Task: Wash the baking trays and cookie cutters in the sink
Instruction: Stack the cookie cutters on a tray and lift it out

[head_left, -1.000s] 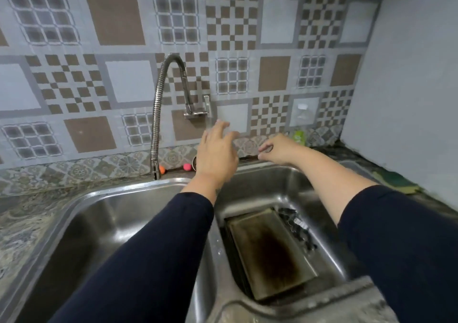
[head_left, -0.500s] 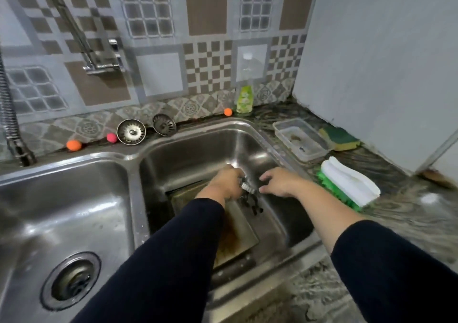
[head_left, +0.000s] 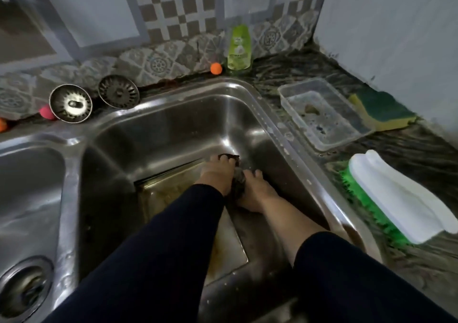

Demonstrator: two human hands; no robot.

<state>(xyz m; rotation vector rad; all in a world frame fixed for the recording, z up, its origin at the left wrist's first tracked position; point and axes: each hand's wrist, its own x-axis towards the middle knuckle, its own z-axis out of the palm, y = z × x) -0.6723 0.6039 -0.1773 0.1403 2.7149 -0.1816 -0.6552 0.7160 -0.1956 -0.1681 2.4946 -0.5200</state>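
Note:
A stained baking tray (head_left: 173, 193) lies flat in the right basin of the steel sink (head_left: 158, 134). Both my hands are down in that basin at the tray's right edge. My left hand (head_left: 218, 176) and my right hand (head_left: 255, 191) close together around a dark clump of cookie cutters (head_left: 239, 183); fingers of both curl over it. Most of the clump is hidden between the hands. My sleeves cover the tray's near part.
Two round sink strainers (head_left: 70, 103) (head_left: 118, 91) lean at the back rim. A green soap bottle (head_left: 239, 47) and an orange ball (head_left: 216, 68) stand behind the basin. On the right counter sit a clear tub (head_left: 322, 114), a sponge (head_left: 381, 109) and a green-bristled scrub brush (head_left: 396, 198).
My hands came down from the faucet into the right basin and closed together on the cookie cutters. The view tilted down and moved closer to the sink.

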